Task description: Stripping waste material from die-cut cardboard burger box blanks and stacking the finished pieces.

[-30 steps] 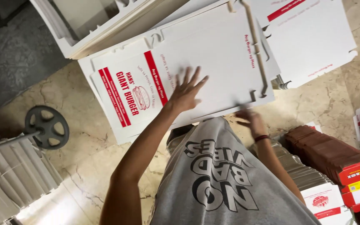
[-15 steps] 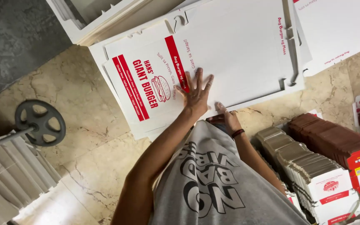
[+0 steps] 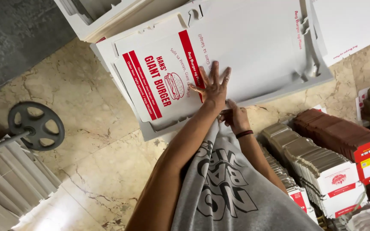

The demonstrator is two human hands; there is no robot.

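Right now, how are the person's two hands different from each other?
The left hand lies flat with fingers spread wide on the white box sheet; the right hand is curled at the sheet's near edge. The right hand has a dark band at its wrist; the left wrist is bare. The left hand reaches further onto the sheet than the right hand. Both are bare and touch the same sheet.

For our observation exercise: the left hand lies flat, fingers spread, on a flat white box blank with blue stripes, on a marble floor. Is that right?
Not quite: the stripes are red, not blue. The head view shows the left hand flat, fingers spread, on the white box blank with red stripes, on the marble floor.
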